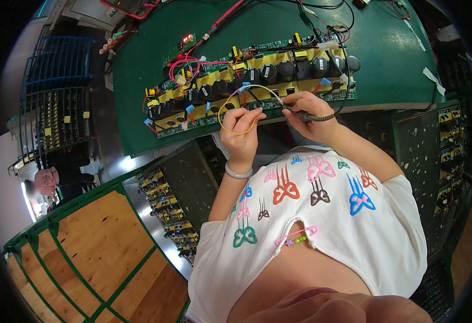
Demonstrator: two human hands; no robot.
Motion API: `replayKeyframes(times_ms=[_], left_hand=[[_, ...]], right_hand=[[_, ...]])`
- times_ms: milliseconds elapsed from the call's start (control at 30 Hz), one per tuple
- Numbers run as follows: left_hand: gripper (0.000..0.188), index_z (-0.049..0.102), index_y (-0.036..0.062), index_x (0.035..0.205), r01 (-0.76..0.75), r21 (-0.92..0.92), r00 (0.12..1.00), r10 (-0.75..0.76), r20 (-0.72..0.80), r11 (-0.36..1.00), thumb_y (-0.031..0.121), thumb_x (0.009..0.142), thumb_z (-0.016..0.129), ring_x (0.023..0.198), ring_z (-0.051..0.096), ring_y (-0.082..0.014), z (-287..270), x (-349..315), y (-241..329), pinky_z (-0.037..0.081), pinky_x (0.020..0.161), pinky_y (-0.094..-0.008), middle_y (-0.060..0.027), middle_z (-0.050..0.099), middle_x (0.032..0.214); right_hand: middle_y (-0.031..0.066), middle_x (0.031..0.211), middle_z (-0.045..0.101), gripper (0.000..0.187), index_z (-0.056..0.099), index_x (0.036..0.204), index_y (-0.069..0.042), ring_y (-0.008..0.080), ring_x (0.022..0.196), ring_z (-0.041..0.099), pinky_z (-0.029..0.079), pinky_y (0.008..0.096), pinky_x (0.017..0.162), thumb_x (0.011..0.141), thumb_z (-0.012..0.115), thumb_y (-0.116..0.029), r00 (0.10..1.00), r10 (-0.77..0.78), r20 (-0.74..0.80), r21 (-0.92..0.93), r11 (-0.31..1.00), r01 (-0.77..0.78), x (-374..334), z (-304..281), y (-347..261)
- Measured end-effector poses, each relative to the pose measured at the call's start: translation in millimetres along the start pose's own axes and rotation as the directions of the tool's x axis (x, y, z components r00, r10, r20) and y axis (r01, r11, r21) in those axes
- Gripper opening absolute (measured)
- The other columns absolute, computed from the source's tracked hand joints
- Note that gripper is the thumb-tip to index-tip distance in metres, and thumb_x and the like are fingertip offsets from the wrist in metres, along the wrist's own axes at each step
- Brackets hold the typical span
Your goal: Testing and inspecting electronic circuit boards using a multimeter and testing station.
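Note:
My left hand (240,135) is closed in a pinch on a thin yellow-orange wire (221,110), just off the near edge of the circuit board. From there the wire loops up and over toward my right hand (312,116). That hand is closed around a black test probe (305,116), whose dark cable (349,81) runs up along the board's right side. The probe's tip is near the wire's pale end; whether they touch I cannot tell. Behind both hands lies a long circuit board (255,81) with yellow parts, black round capacitors, blue connectors and red wires.
A small board with a lit red display (186,40) stands behind the circuit board, beside pink wires (185,67). A red-edged meter (133,7) lies at the far left of the green table (387,43). Racks of boards (168,202) stand below. Another person (58,183) is far left.

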State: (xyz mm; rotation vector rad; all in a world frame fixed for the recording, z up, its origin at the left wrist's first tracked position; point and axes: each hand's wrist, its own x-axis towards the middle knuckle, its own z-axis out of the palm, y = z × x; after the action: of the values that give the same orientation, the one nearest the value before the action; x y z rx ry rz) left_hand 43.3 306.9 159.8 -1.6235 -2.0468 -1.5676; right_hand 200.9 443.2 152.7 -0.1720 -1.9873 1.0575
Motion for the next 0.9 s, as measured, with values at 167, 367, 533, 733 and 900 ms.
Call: replayKeyframes(times_ms=[167,367,533,733,900], left_hand=[[0.020,0.076,-0.0012,0.093,0.026,-0.007,1.000,-0.026,-0.001,1.000,-0.011,0.076,0.079,0.072,0.063,-0.0180,0,1,3,0.053,0.061,-0.0285,-0.0082,0.060,0.086],[0.018,0.075,-0.0001,0.091,0.021,0.042,1.000,-0.021,-0.005,0.999,-0.007,0.076,0.081,0.070,0.060,-0.0183,1,4,4,0.049,0.060,-0.0288,-0.0076,0.060,0.085],[0.016,0.074,0.0005,0.090,0.019,0.070,1.000,-0.019,0.000,0.997,-0.002,0.077,0.083,0.069,0.057,-0.0197,1,5,5,0.045,0.059,-0.0301,-0.0077,0.060,0.084],[0.014,0.073,0.0004,0.089,0.056,0.083,0.997,-0.061,0.050,0.995,-0.003,0.077,0.081,0.070,0.060,-0.0223,-3,10,10,0.047,0.060,-0.0325,-0.0095,0.061,0.084],[0.015,0.073,0.0021,0.088,0.083,0.107,0.993,-0.091,0.077,0.991,-0.002,0.076,0.081,0.075,0.063,-0.0265,-5,17,18,0.050,0.064,-0.0371,-0.0115,0.062,0.085]], right_hand=[[0.0184,0.102,0.070,0.023,0.057,0.093,-0.003,0.0345,0.084,0.070,0.057,0.0379,0.071,0.084,0.078,0.000,1.000,0.028,-0.003,-0.022,0.999,-0.028,-1,2,-1],[0.0188,0.103,0.070,0.022,0.058,0.094,-0.002,0.0347,0.086,0.070,0.057,0.0382,0.071,0.084,0.077,0.001,1.000,0.012,-0.003,-0.040,0.999,-0.012,-1,3,0],[0.0185,0.104,0.070,0.025,0.057,0.095,-0.003,0.0339,0.083,0.070,0.056,0.0377,0.068,0.083,0.077,0.002,1.000,-0.024,0.004,-0.063,0.998,0.025,0,3,2],[0.0192,0.105,0.069,0.028,0.054,0.096,-0.004,0.0336,0.077,0.068,0.056,0.0371,0.064,0.083,0.077,0.004,0.998,-0.067,-0.001,-0.080,0.995,0.067,0,5,5],[0.0199,0.105,0.069,0.025,0.055,0.095,-0.003,0.0336,0.080,0.068,0.055,0.0371,0.066,0.084,0.077,0.004,0.999,-0.048,-0.017,-0.074,0.996,0.047,-3,4,4]])
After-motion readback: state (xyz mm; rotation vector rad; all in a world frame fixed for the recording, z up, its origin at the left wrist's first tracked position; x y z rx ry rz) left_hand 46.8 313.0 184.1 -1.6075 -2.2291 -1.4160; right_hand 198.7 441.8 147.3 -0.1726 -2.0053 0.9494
